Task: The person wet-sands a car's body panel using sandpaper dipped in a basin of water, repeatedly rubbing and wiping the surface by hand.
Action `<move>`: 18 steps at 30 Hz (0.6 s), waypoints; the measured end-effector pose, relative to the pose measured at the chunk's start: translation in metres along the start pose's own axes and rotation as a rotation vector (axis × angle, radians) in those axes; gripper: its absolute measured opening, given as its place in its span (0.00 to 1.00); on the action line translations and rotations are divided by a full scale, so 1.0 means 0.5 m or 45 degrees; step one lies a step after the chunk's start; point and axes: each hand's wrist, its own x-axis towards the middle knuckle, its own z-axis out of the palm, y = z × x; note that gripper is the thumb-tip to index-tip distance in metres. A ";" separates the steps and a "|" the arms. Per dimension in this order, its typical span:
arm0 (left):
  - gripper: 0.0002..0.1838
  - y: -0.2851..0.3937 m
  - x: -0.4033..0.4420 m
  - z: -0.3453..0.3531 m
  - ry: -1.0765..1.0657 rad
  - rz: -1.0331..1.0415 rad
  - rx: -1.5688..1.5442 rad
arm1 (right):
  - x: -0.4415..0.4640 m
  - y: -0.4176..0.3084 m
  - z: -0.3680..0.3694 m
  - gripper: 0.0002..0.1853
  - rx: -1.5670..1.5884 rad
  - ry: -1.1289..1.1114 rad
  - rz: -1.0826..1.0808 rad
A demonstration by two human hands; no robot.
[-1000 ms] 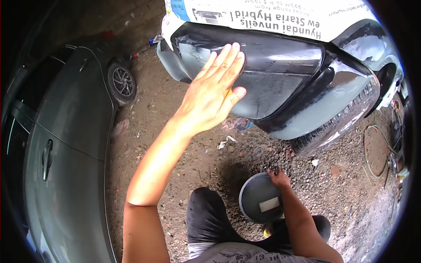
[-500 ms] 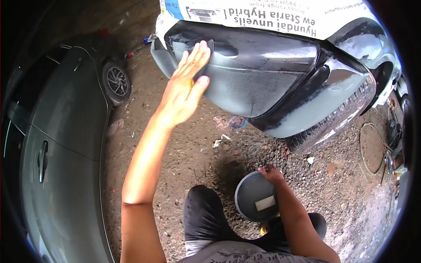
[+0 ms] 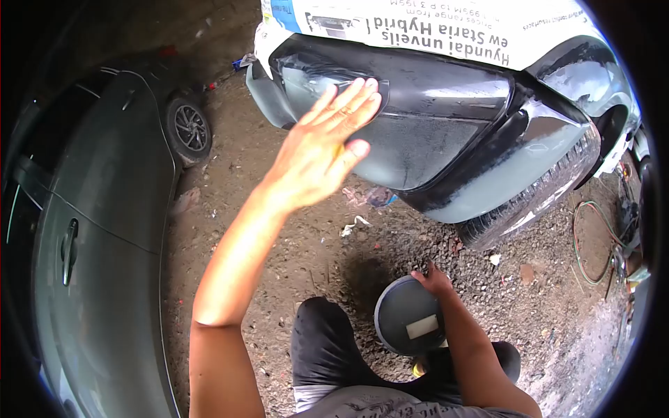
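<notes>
My left hand (image 3: pixel 320 150) lies with its fingers stretched flat over a dark sheet of sandpaper (image 3: pixel 384 94), pressed to the car bumper (image 3: pixel 425 139). A bit of yellow shows between thumb and palm; I cannot make out what it is. The bumper is patched black and matte grey, with a wet-looking sheen. Low between my knees, my right hand (image 3: pixel 433 281) grips the rim of a round grey bucket (image 3: pixel 394 310). Inside the bucket is a pale rectangular block (image 3: pixel 422 326).
Newspaper (image 3: pixel 446 31) covers the car above the bumper. A tire (image 3: pixel 536 198) stands under its right corner. Another dark car (image 3: pixel 104 230) is parked on the left. Gravelly ground bears scraps of plastic (image 3: pixel 369 196), and a thin hose (image 3: pixel 592 244) coils at the right.
My left hand has slid right across the bumper with the sandpaper under its fingers. My right hand stays at the bucket's rim. The view has shifted slightly.
</notes>
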 end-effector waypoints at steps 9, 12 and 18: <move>0.33 0.003 -0.008 -0.002 -0.016 -0.011 0.057 | -0.007 -0.023 -0.013 0.65 -0.051 -0.033 0.065; 0.31 -0.051 -0.021 -0.040 0.098 -0.186 -0.001 | -0.005 -0.016 -0.013 0.66 -0.067 -0.035 0.071; 0.33 -0.016 0.000 -0.012 0.029 -0.067 0.154 | -0.011 -0.034 -0.027 0.66 -0.072 -0.065 0.116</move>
